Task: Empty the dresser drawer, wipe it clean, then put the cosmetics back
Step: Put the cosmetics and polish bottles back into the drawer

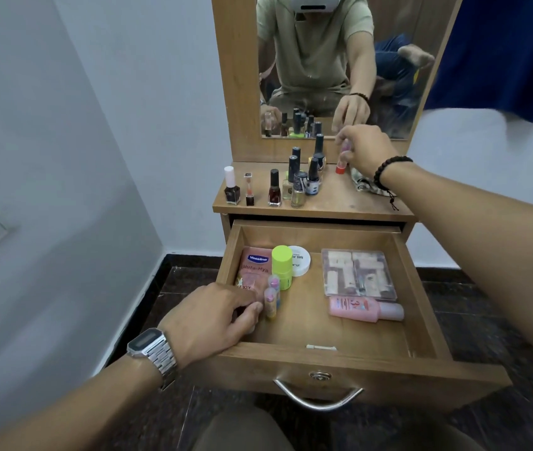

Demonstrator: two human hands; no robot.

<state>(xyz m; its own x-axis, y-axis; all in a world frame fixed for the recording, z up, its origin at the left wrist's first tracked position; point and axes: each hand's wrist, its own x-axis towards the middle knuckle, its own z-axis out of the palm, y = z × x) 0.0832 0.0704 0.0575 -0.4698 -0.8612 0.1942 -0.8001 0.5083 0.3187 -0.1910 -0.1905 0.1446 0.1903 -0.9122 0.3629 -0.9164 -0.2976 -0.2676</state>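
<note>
While the drawer (330,336) stands pulled out beneath both my hands, my left hand (213,317) reaches into its near-left corner, fingers curled around a small tube (270,306) beside the Vaseline pouch (253,270). My right hand (367,151) is up over the dresser top (333,196), pinching a red-capped tube (343,157) upright, the cloth (361,183) just under my wrist. Nail polish bottles (297,180) cluster to that hand's left.

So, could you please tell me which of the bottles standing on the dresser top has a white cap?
The dark square bottle at the far left end of the row on the dresser top. It alone has a white cap; the other upright bottles beside it wear black caps.
</note>
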